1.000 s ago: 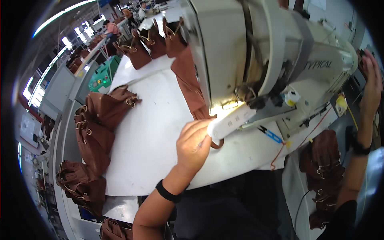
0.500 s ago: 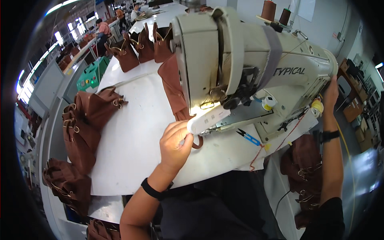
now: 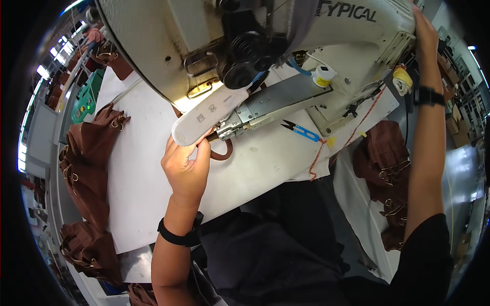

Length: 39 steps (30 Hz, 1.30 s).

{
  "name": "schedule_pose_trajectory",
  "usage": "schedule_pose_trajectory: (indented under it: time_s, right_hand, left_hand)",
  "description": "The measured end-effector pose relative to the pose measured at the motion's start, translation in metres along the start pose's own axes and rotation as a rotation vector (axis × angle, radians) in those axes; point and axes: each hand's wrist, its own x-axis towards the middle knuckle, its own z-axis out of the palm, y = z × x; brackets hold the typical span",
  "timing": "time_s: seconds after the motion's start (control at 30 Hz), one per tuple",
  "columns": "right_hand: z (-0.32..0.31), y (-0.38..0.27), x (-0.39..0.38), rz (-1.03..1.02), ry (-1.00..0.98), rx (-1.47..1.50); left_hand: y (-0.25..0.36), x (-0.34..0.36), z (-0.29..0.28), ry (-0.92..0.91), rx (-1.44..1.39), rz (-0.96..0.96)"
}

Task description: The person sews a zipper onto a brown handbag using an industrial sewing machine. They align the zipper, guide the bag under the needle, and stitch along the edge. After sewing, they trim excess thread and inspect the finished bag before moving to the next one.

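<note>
Brown bags crowd the left edge of the white table. My left hand brings thumb and fingers together under the pale guard, which covers some fingertips, so I cannot tell what they pinch. Just right of my thumb, a brown loop shows below the metal arm. Blue snips lie farther right, and my right hand reaches the far right end of the sewing machine, its grip unclear
</note>
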Motion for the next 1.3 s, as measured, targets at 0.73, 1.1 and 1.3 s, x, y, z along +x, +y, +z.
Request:
schedule_pose_trajectory:
  time_s: [0.73, 1.1, 1.3]
  right_hand:
    - [0.016, 0.043, -0.063, 0.17, 0.217, 0.185]
    - [0.022, 0.029, -0.087, 0.268, 0.232, 0.223]
    - [0.021, 0.029, -0.088, 0.355, 0.216, 0.218]
  left_hand:
    - [0.004, 0.008, -0.007, -0.032, 0.073, 0.081]
    - [0.001, 0.01, -0.007, -0.06, 0.019, 0.115]
    - [0.001, 0.011, -0.006, -0.058, 0.034, 0.122]
